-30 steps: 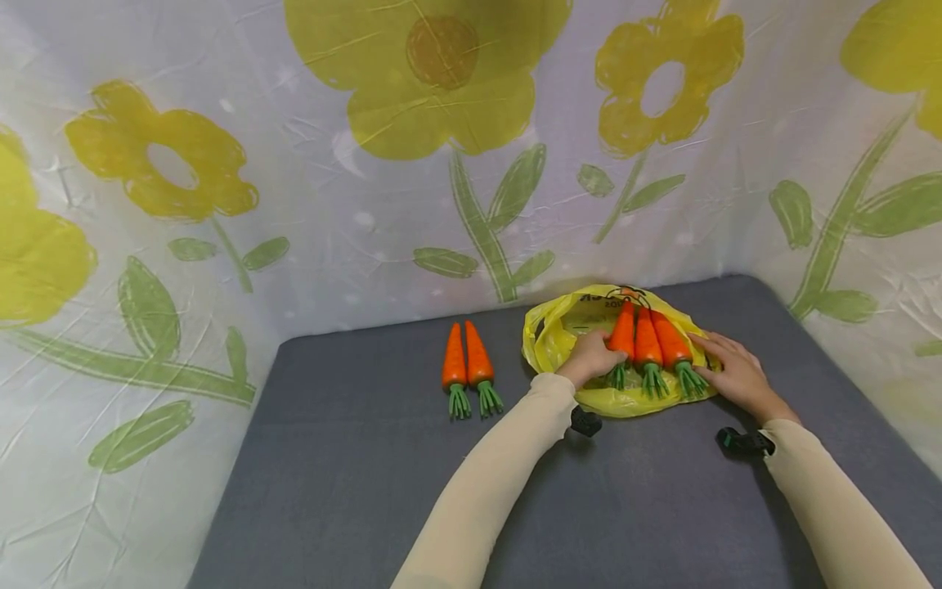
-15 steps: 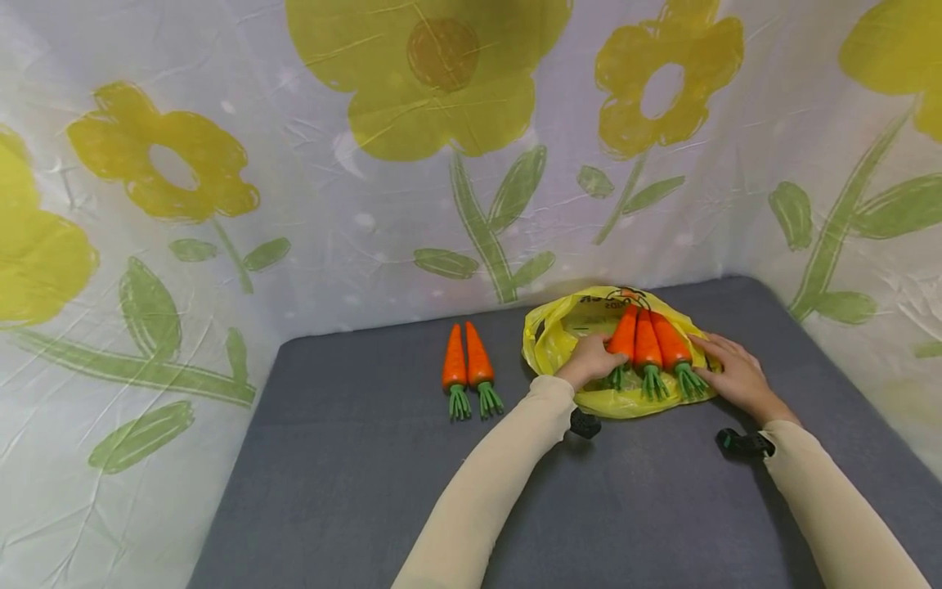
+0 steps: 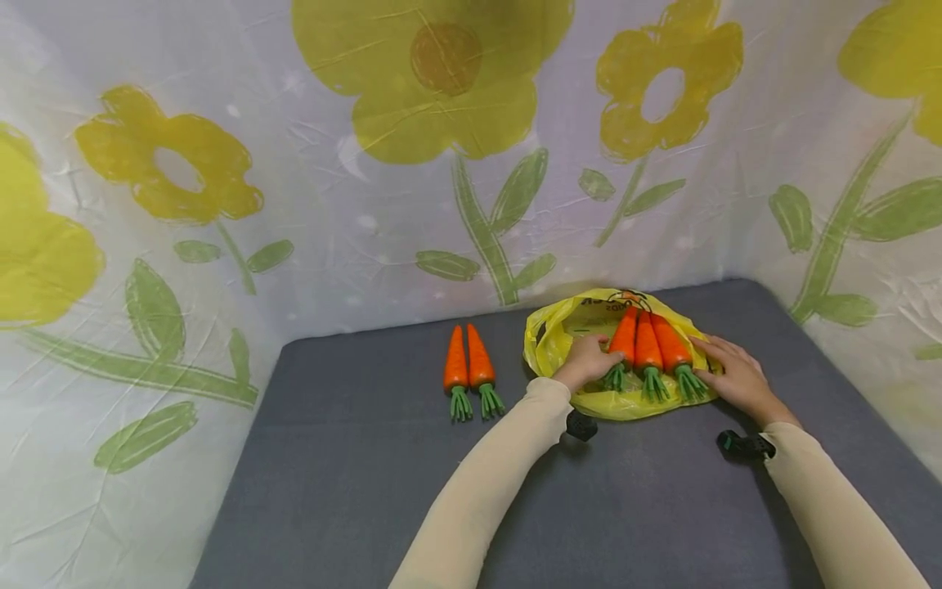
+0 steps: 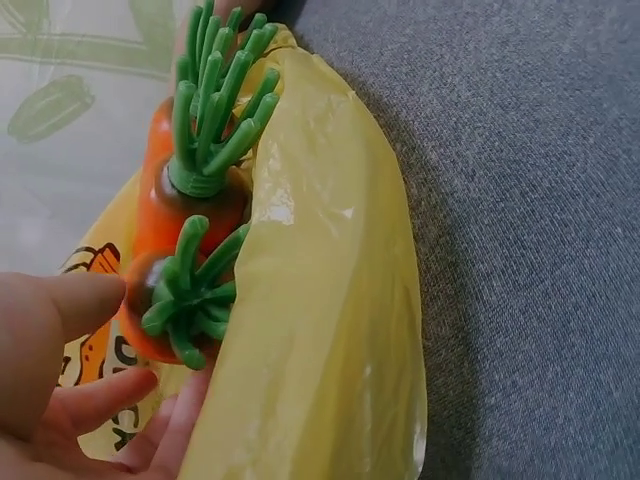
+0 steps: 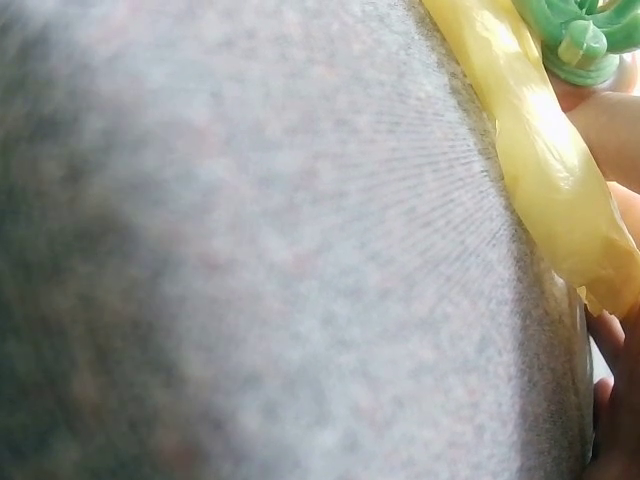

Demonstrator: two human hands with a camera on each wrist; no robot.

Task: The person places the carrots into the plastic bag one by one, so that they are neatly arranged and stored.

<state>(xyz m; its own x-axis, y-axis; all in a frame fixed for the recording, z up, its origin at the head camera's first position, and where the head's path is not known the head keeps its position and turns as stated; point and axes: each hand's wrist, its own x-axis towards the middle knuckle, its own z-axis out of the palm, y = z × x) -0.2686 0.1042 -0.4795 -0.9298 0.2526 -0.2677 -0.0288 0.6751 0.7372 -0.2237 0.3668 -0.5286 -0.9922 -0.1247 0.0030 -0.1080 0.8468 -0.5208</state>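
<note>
A yellow plastic bag (image 3: 545, 348) lies open on the grey table, holding three orange toy carrots side by side, green tops toward me. My left hand (image 3: 586, 360) reaches into its left side. In the left wrist view, the thumb (image 4: 85, 300) presses one side of the nearest toy carrot (image 4: 150, 290) while the fingers curl beneath it. On the bag's right edge, my right hand (image 3: 738, 376) grips the plastic, its thumb inside beside the rightmost toy carrot (image 3: 670, 342). The right wrist view shows the bag's rim (image 5: 545, 170) between thumb and fingers.
Two more toy carrots (image 3: 456, 360) lie parallel on the table (image 3: 368, 474), left of the bag. Behind the table hangs a pale cloth (image 3: 338, 270) printed with yellow flowers. A black wrist camera (image 3: 581, 425) sits under the left wrist.
The left hand has shifted very slightly left, and more of the leftmost bagged toy carrot's green top shows. The right hand keeps its place on the bag.
</note>
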